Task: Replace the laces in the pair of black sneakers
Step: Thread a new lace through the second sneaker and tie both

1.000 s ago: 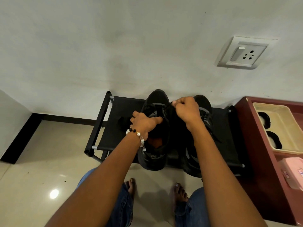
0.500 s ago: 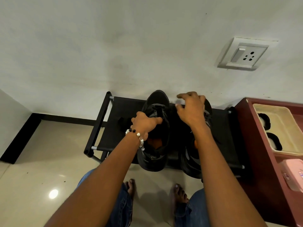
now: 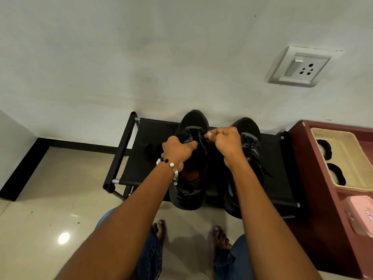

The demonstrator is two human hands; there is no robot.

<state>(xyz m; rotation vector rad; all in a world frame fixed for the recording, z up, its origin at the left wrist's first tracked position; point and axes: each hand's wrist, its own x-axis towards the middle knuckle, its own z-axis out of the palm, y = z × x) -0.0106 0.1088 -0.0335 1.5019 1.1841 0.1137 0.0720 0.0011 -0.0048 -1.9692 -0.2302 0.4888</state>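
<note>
Left hand [image 3: 177, 151] grips the collar of the near black mesh sneaker [image 3: 190, 158] on the black fabric rack [image 3: 141, 158]. Right hand [image 3: 226, 141] pinches its black lace [image 3: 201, 131] at the eyelets. Step: likely unlacing; next calls for pulling the lace free. 2nd sneaker [image 3: 252, 142] sits beyond the right hand.

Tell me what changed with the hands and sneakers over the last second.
The right hand, which half a second ago had opened and lifted over the right sneaker, has come back left and pinches the lace of the left sneaker. The left hand keeps its grip on that sneaker. Both sneakers stay on the rack.
</note>
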